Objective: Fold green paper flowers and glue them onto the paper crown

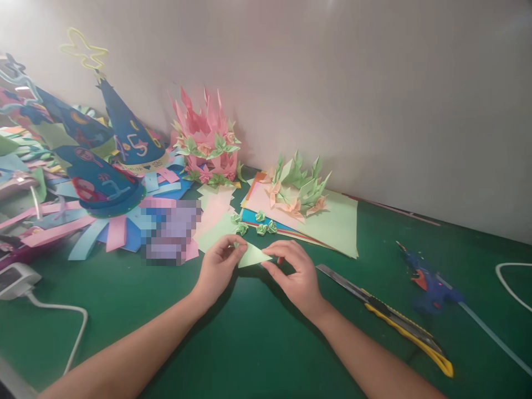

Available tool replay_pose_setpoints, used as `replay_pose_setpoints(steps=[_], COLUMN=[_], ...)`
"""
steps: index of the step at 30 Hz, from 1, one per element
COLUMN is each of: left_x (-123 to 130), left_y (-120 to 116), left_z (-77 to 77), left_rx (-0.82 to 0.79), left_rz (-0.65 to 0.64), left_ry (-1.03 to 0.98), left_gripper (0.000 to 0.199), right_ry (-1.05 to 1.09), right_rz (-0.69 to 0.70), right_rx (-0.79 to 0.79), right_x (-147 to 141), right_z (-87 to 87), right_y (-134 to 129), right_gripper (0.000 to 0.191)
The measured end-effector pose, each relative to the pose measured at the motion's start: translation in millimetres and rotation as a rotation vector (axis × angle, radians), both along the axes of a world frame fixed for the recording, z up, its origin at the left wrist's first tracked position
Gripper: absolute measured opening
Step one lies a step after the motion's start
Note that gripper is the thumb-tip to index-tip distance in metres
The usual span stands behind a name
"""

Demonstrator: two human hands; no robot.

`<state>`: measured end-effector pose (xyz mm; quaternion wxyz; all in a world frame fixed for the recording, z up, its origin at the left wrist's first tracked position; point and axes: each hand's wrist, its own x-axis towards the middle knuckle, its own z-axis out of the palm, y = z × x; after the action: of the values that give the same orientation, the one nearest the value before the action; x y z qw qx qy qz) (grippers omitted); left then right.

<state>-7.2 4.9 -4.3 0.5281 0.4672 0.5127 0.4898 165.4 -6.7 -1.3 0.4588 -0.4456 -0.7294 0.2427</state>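
Between my hands is a light green piece of paper (252,256), folded into a triangle. My left hand (221,265) pinches its left side between thumb and fingers. At the pointed right corner, my right hand (297,271) has thumb and index finger closed on the paper. Just beyond my fingers lie several small green paper roses (261,228). Behind them a green paper crown (300,185) with peach flowers rests on a stack of coloured paper sheets (341,221).
Right of my hands lies a yellow utility knife (399,321), blade out, and farther off a blue glue gun (434,288). At left stand blue cone hats (128,124) among paper strips, beside a pink paper crown (208,141). A white cable (81,327) runs at front left.
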Motion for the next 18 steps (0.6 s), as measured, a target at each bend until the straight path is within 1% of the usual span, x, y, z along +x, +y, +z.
replay_pose_setpoints(steps=[2, 4, 7, 12, 15, 18], left_x=[-0.6, -0.8, 0.0, 1.4, 1.1, 0.9], left_y=[-0.6, -1.6, -2.7, -1.9, -0.5, 0.4], left_z=[0.3, 1.8, 4.4, 3.1, -0.1, -1.6], left_rx=[-0.019, -0.029, -0.027, 0.001, 0.035, 0.039], left_rz=[-0.014, -0.032, -0.047, -0.030, -0.015, 0.002], left_ry=[0.077, 0.103, 0.084, 0.013, -0.028, -0.068], left_gripper=[0.019, 0.021, 0.023, 0.020, 0.019, 0.023], right_ry=[0.008, 0.031, 0.099, 0.212, 0.213, 0.188], right_rz=[0.010, 0.000, 0.000, 0.056, 0.082, 0.084], right_rx=[-0.019, -0.056, -0.150, -0.260, -0.260, -0.210], right_x=[0.4, 0.3, -0.7, -2.4, -2.5, -2.6], right_z=[0.6, 0.8, 1.0, 3.0, 3.5, 2.1], right_y=[0.1, 0.5, 1.6, 3.8, 4.1, 3.3], right_gripper=[0.009, 0.006, 0.003, 0.007, 0.008, 0.008])
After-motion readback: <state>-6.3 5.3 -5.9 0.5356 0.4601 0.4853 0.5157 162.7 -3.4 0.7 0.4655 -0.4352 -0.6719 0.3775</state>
